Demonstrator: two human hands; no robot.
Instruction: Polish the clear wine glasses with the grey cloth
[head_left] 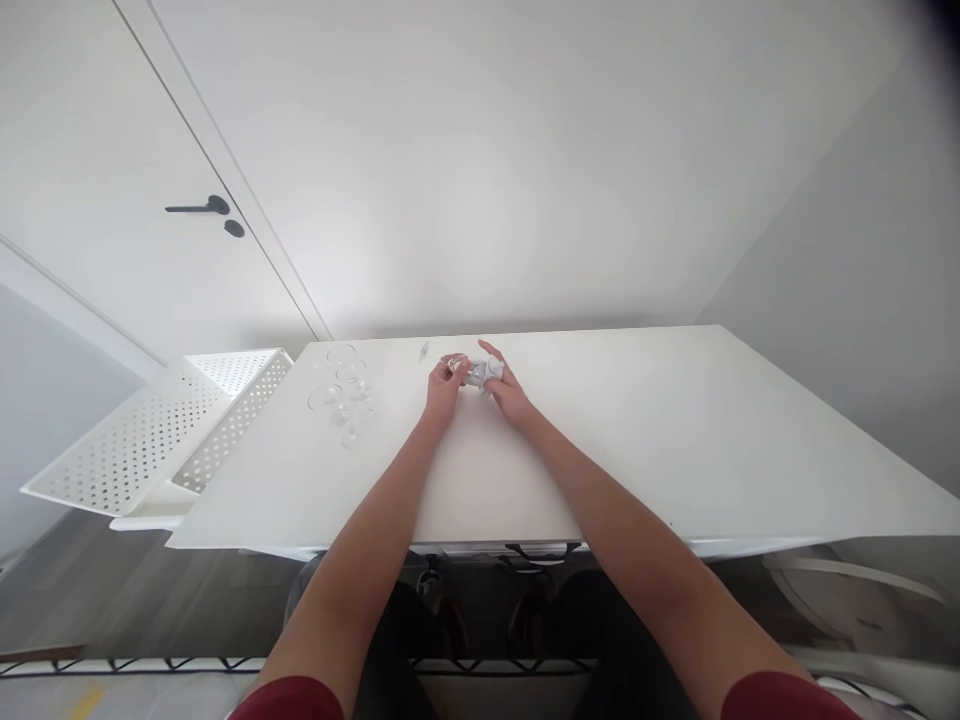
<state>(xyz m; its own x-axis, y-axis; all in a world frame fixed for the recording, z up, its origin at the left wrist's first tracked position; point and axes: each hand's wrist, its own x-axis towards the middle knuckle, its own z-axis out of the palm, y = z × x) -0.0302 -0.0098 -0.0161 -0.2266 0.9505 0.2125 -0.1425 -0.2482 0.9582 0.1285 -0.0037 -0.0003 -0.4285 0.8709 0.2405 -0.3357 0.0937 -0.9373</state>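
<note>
My left hand (442, 388) is closed around one end of a small clear glass (474, 374), which lies sideways above the white table (637, 430). At its other end, my right hand (512, 393) holds a crumpled white cloth or tissue (493, 370) against the glass; which of the two I cannot tell. The right index finger is raised off it. Part of the glass is hidden by fingers and cloth. To the left stand several clear stemmed glasses (341, 400), their outlines faint against the white top. Behind my left hand is a small clear item (424, 351), its kind unclear.
White perforated racks or baskets (150, 440) stand off the table's left end. A wall runs along the back edge, and a door with a dark handle (199, 206) is at the left. A round pale object (840, 600) sits below the table at the right.
</note>
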